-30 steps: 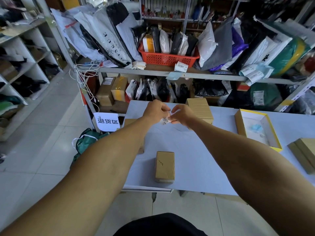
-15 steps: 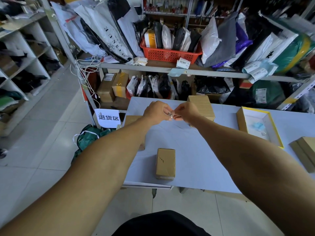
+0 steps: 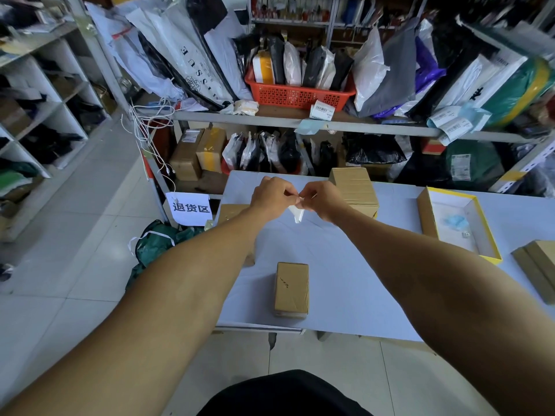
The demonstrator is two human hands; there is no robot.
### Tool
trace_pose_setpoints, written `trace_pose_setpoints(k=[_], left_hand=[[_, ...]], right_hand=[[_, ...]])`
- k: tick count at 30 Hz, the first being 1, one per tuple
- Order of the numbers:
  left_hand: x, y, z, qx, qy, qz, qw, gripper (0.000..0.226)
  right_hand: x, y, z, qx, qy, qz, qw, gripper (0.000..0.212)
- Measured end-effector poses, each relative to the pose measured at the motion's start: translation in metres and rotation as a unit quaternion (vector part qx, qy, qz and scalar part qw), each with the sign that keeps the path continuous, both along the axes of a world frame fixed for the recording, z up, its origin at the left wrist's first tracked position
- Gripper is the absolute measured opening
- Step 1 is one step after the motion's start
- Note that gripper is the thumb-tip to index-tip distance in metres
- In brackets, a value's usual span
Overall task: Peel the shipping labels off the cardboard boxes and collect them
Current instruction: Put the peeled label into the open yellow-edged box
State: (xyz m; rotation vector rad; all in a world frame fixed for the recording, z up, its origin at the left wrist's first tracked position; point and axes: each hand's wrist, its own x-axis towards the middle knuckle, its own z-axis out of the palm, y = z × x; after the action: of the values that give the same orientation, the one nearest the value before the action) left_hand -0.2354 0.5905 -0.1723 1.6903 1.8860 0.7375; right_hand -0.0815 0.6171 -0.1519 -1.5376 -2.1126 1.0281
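Above the far half of the white table (image 3: 345, 283), my left hand (image 3: 271, 198) and my right hand (image 3: 322, 201) meet and both pinch a small white peeled label (image 3: 295, 212) that hangs down between them. A small brown cardboard box (image 3: 291, 288) lies on the table near its front edge, below the hands. A larger cardboard box (image 3: 354, 187) stands at the far side, just behind my right hand. Another brown box (image 3: 229, 212) sits at the table's left edge, partly hidden by my left forearm.
An open yellow-rimmed box (image 3: 468, 229) with a blue item inside lies at the right, and flat brown boxes (image 3: 537, 265) at the far right edge. Shelves packed with parcels and a red basket (image 3: 297, 94) stand behind the table. A paper sign (image 3: 189, 208) hangs left of it.
Both hands stayed together over the table, shifting slightly. The white label now hangs lower and shows more between the fingers than before.
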Motion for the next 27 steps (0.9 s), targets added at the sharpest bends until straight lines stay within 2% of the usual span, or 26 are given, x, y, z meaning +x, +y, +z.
trace_pose_setpoints(k=[4,7,10,13,19,21,27], left_hand=[[-0.001,-0.001,-0.002,0.005,0.007,-0.029,1.000,0.004],[-0.005,-0.007,-0.003,-0.036,-0.037,-0.057,0.997,0.023],[-0.005,-0.011,-0.004,-0.052,-0.053,-0.064,0.995,0.035],[-0.001,-0.010,-0.004,-0.048,-0.064,-0.055,0.995,0.033],[0.004,-0.007,0.004,0.008,-0.033,-0.010,0.999,0.007],[0.003,-0.003,0.006,0.012,-0.010,0.002,1.000,0.007],[-0.004,0.002,0.005,0.001,0.022,0.024,0.999,0.011]], right_hand=[[0.003,0.003,0.000,0.012,-0.028,0.001,1.000,0.010],[0.009,0.007,0.001,-0.008,-0.007,-0.023,1.000,0.005],[0.011,0.008,0.003,-0.022,0.013,-0.025,0.999,0.011],[0.010,0.006,0.006,-0.017,0.014,-0.014,1.000,0.012],[0.006,0.005,0.006,-0.015,0.057,-0.036,0.998,0.012],[0.005,0.006,0.004,-0.005,0.047,-0.019,0.999,0.003],[0.004,0.006,0.001,-0.002,0.019,0.032,0.999,0.013]])
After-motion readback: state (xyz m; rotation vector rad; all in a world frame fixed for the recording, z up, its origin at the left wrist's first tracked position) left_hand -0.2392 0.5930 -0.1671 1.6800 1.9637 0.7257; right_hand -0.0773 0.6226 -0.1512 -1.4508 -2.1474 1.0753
